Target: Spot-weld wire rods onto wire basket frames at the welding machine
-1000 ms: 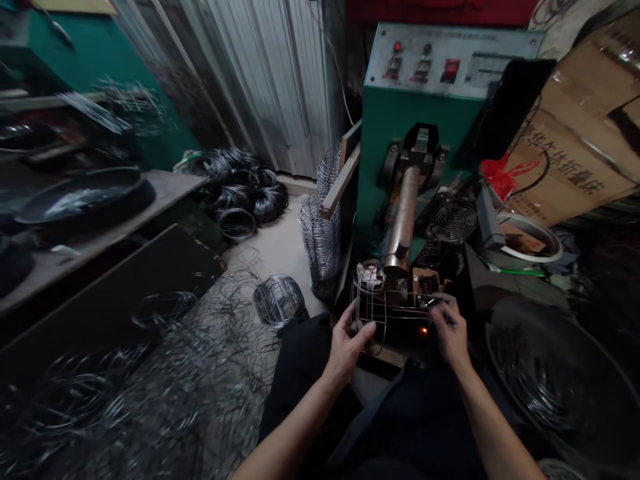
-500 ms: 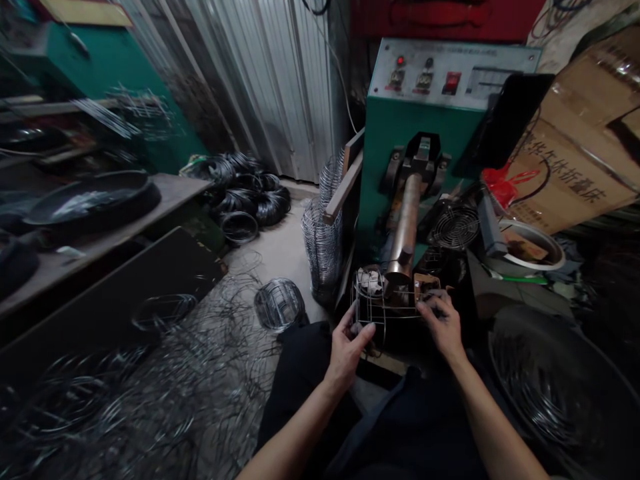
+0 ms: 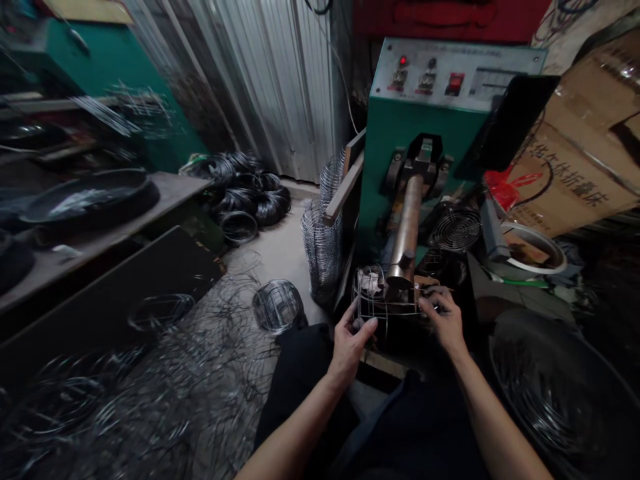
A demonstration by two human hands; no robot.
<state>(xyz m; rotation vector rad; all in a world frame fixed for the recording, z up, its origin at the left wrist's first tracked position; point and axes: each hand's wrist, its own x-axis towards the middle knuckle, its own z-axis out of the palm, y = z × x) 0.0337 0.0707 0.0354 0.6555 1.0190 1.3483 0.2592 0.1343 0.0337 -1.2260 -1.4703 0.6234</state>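
A round wire frame (image 3: pixel 373 315) with crossing wires lies between my two hands, under the tip of a metal cylinder (image 3: pixel 406 233) on the green machine (image 3: pixel 425 123). My left hand (image 3: pixel 350 341) grips its left side between thumb and fingers. At the right side, my right hand (image 3: pixel 444 320) pinches the frame's rim with thumb and bent fingers. The frame sits just below the cylinder's end; whether they touch is too dark to tell. A red lamp glows on the machine's panel.
Tall stacked wire rings (image 3: pixel 323 250) stand left of the machine. A wire bundle (image 3: pixel 278 305) rests by my left knee, near scattered wire rings (image 3: pixel 165 380). To the right are a dark basin (image 3: pixel 565 393), a white bowl (image 3: pixel 555 267) and a cardboard box (image 3: pixel 585 133).
The wire frame and both hands have shifted very slightly; the frame's rim looks a little more level and rounded beneath the cylinder. Both hands keep their hold.
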